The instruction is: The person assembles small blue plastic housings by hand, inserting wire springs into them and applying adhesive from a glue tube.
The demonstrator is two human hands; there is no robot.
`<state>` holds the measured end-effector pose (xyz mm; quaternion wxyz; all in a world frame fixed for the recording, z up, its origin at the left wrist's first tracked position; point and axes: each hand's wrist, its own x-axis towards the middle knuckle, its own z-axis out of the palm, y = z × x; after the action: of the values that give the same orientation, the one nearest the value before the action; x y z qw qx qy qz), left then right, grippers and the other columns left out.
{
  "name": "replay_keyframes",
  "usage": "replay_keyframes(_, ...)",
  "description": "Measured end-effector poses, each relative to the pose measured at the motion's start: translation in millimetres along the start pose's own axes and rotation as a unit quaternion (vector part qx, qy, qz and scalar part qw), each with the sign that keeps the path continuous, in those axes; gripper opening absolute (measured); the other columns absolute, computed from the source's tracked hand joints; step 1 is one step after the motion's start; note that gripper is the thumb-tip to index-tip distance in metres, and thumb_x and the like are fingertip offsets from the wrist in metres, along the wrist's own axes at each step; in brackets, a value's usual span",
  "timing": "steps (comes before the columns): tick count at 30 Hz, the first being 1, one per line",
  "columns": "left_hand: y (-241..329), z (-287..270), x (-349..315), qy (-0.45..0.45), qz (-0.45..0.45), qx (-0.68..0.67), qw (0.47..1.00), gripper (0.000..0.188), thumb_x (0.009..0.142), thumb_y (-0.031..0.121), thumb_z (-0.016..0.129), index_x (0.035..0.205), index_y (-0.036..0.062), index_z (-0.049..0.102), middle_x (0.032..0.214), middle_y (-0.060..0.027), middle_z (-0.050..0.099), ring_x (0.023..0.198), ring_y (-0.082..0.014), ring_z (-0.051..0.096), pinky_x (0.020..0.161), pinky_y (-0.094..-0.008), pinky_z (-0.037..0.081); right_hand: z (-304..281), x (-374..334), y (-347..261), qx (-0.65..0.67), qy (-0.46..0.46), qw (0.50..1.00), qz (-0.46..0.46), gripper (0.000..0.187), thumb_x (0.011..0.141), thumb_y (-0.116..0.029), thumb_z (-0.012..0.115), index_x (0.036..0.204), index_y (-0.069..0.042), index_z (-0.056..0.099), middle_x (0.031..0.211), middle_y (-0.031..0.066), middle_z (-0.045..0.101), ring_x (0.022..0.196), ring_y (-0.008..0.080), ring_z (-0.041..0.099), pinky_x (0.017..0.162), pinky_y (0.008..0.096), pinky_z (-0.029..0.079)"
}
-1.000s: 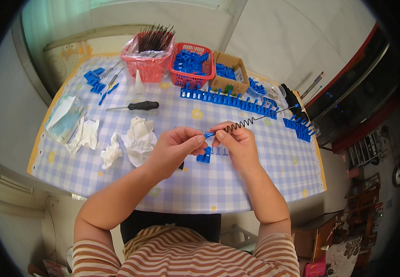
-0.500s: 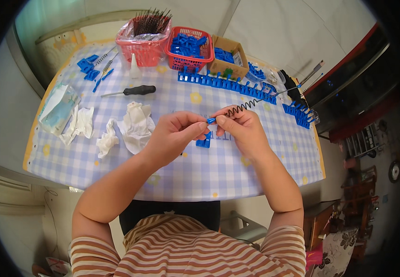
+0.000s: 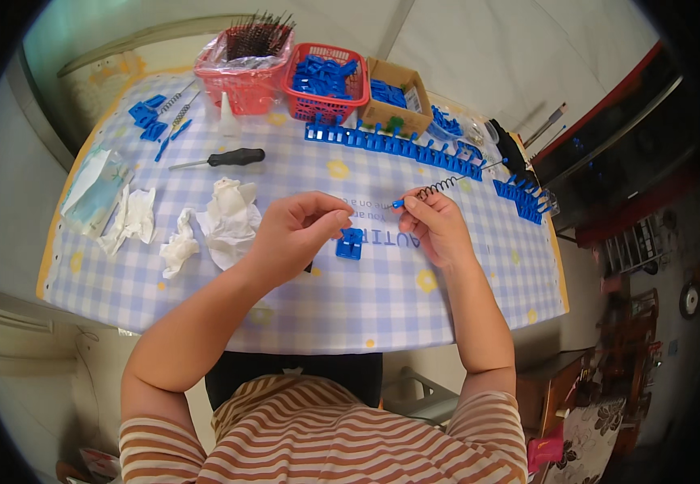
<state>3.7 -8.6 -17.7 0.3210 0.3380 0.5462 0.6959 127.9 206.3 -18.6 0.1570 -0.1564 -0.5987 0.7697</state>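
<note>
My right hand (image 3: 437,224) pinches a thin rod with a dark coil spring (image 3: 438,186) around it. A small blue tip (image 3: 398,203) pokes out on the left side of that grip, and the rod's far end slants up to the right. Apart from it, my left hand (image 3: 297,234) is raised over the cloth with curled fingers and the thumb close to the index finger. Whether anything tiny sits between those fingertips is hidden. Just right of the left hand, a blue plastic piece (image 3: 349,244) lies on the checked tablecloth (image 3: 350,315).
A black-handled screwdriver (image 3: 235,157), crumpled tissues (image 3: 230,222) and a tissue pack (image 3: 96,194) lie left. Behind are a red bin of dark spiky rods (image 3: 241,90), a red basket (image 3: 325,109), a cardboard box (image 3: 408,121) and a row of blue pieces (image 3: 390,148).
The hands have separated: my left hand has come off the blue tip and moved slightly left. My right hand has shifted a little right, keeping the sprung rod.
</note>
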Motion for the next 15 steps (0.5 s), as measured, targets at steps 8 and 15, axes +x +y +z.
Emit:
replay_keyframes(8,0,2,-4,0.011,0.082,0.145,0.986,0.013,0.087,0.006,0.064,0.098,0.0005,0.065,0.09,-0.0071,0.067,0.082,-0.0129,0.063,0.072,-0.027,0.049,-9,1,0,0.002,0.032,0.999,-0.004,0.015,0.088,-0.014,0.064,0.095,-0.001,0.062,0.084,0.0079,0.067,0.065,0.0091,0.057,0.061,0.0217,0.047)
replay_keyframes(15,41,11,-19,-0.109,0.354,0.404,0.837,0.023,0.072,0.001,0.069,0.094,0.0053,0.066,0.093,-0.0102,0.066,0.079,-0.0263,0.062,0.07,-0.0354,0.047,-22,15,8,0.013,0.054,0.998,0.005,0.015,0.088,-0.015,0.064,0.093,-0.002,0.062,0.083,0.0068,0.067,0.063,0.0075,0.055,0.058,0.0195,0.044)
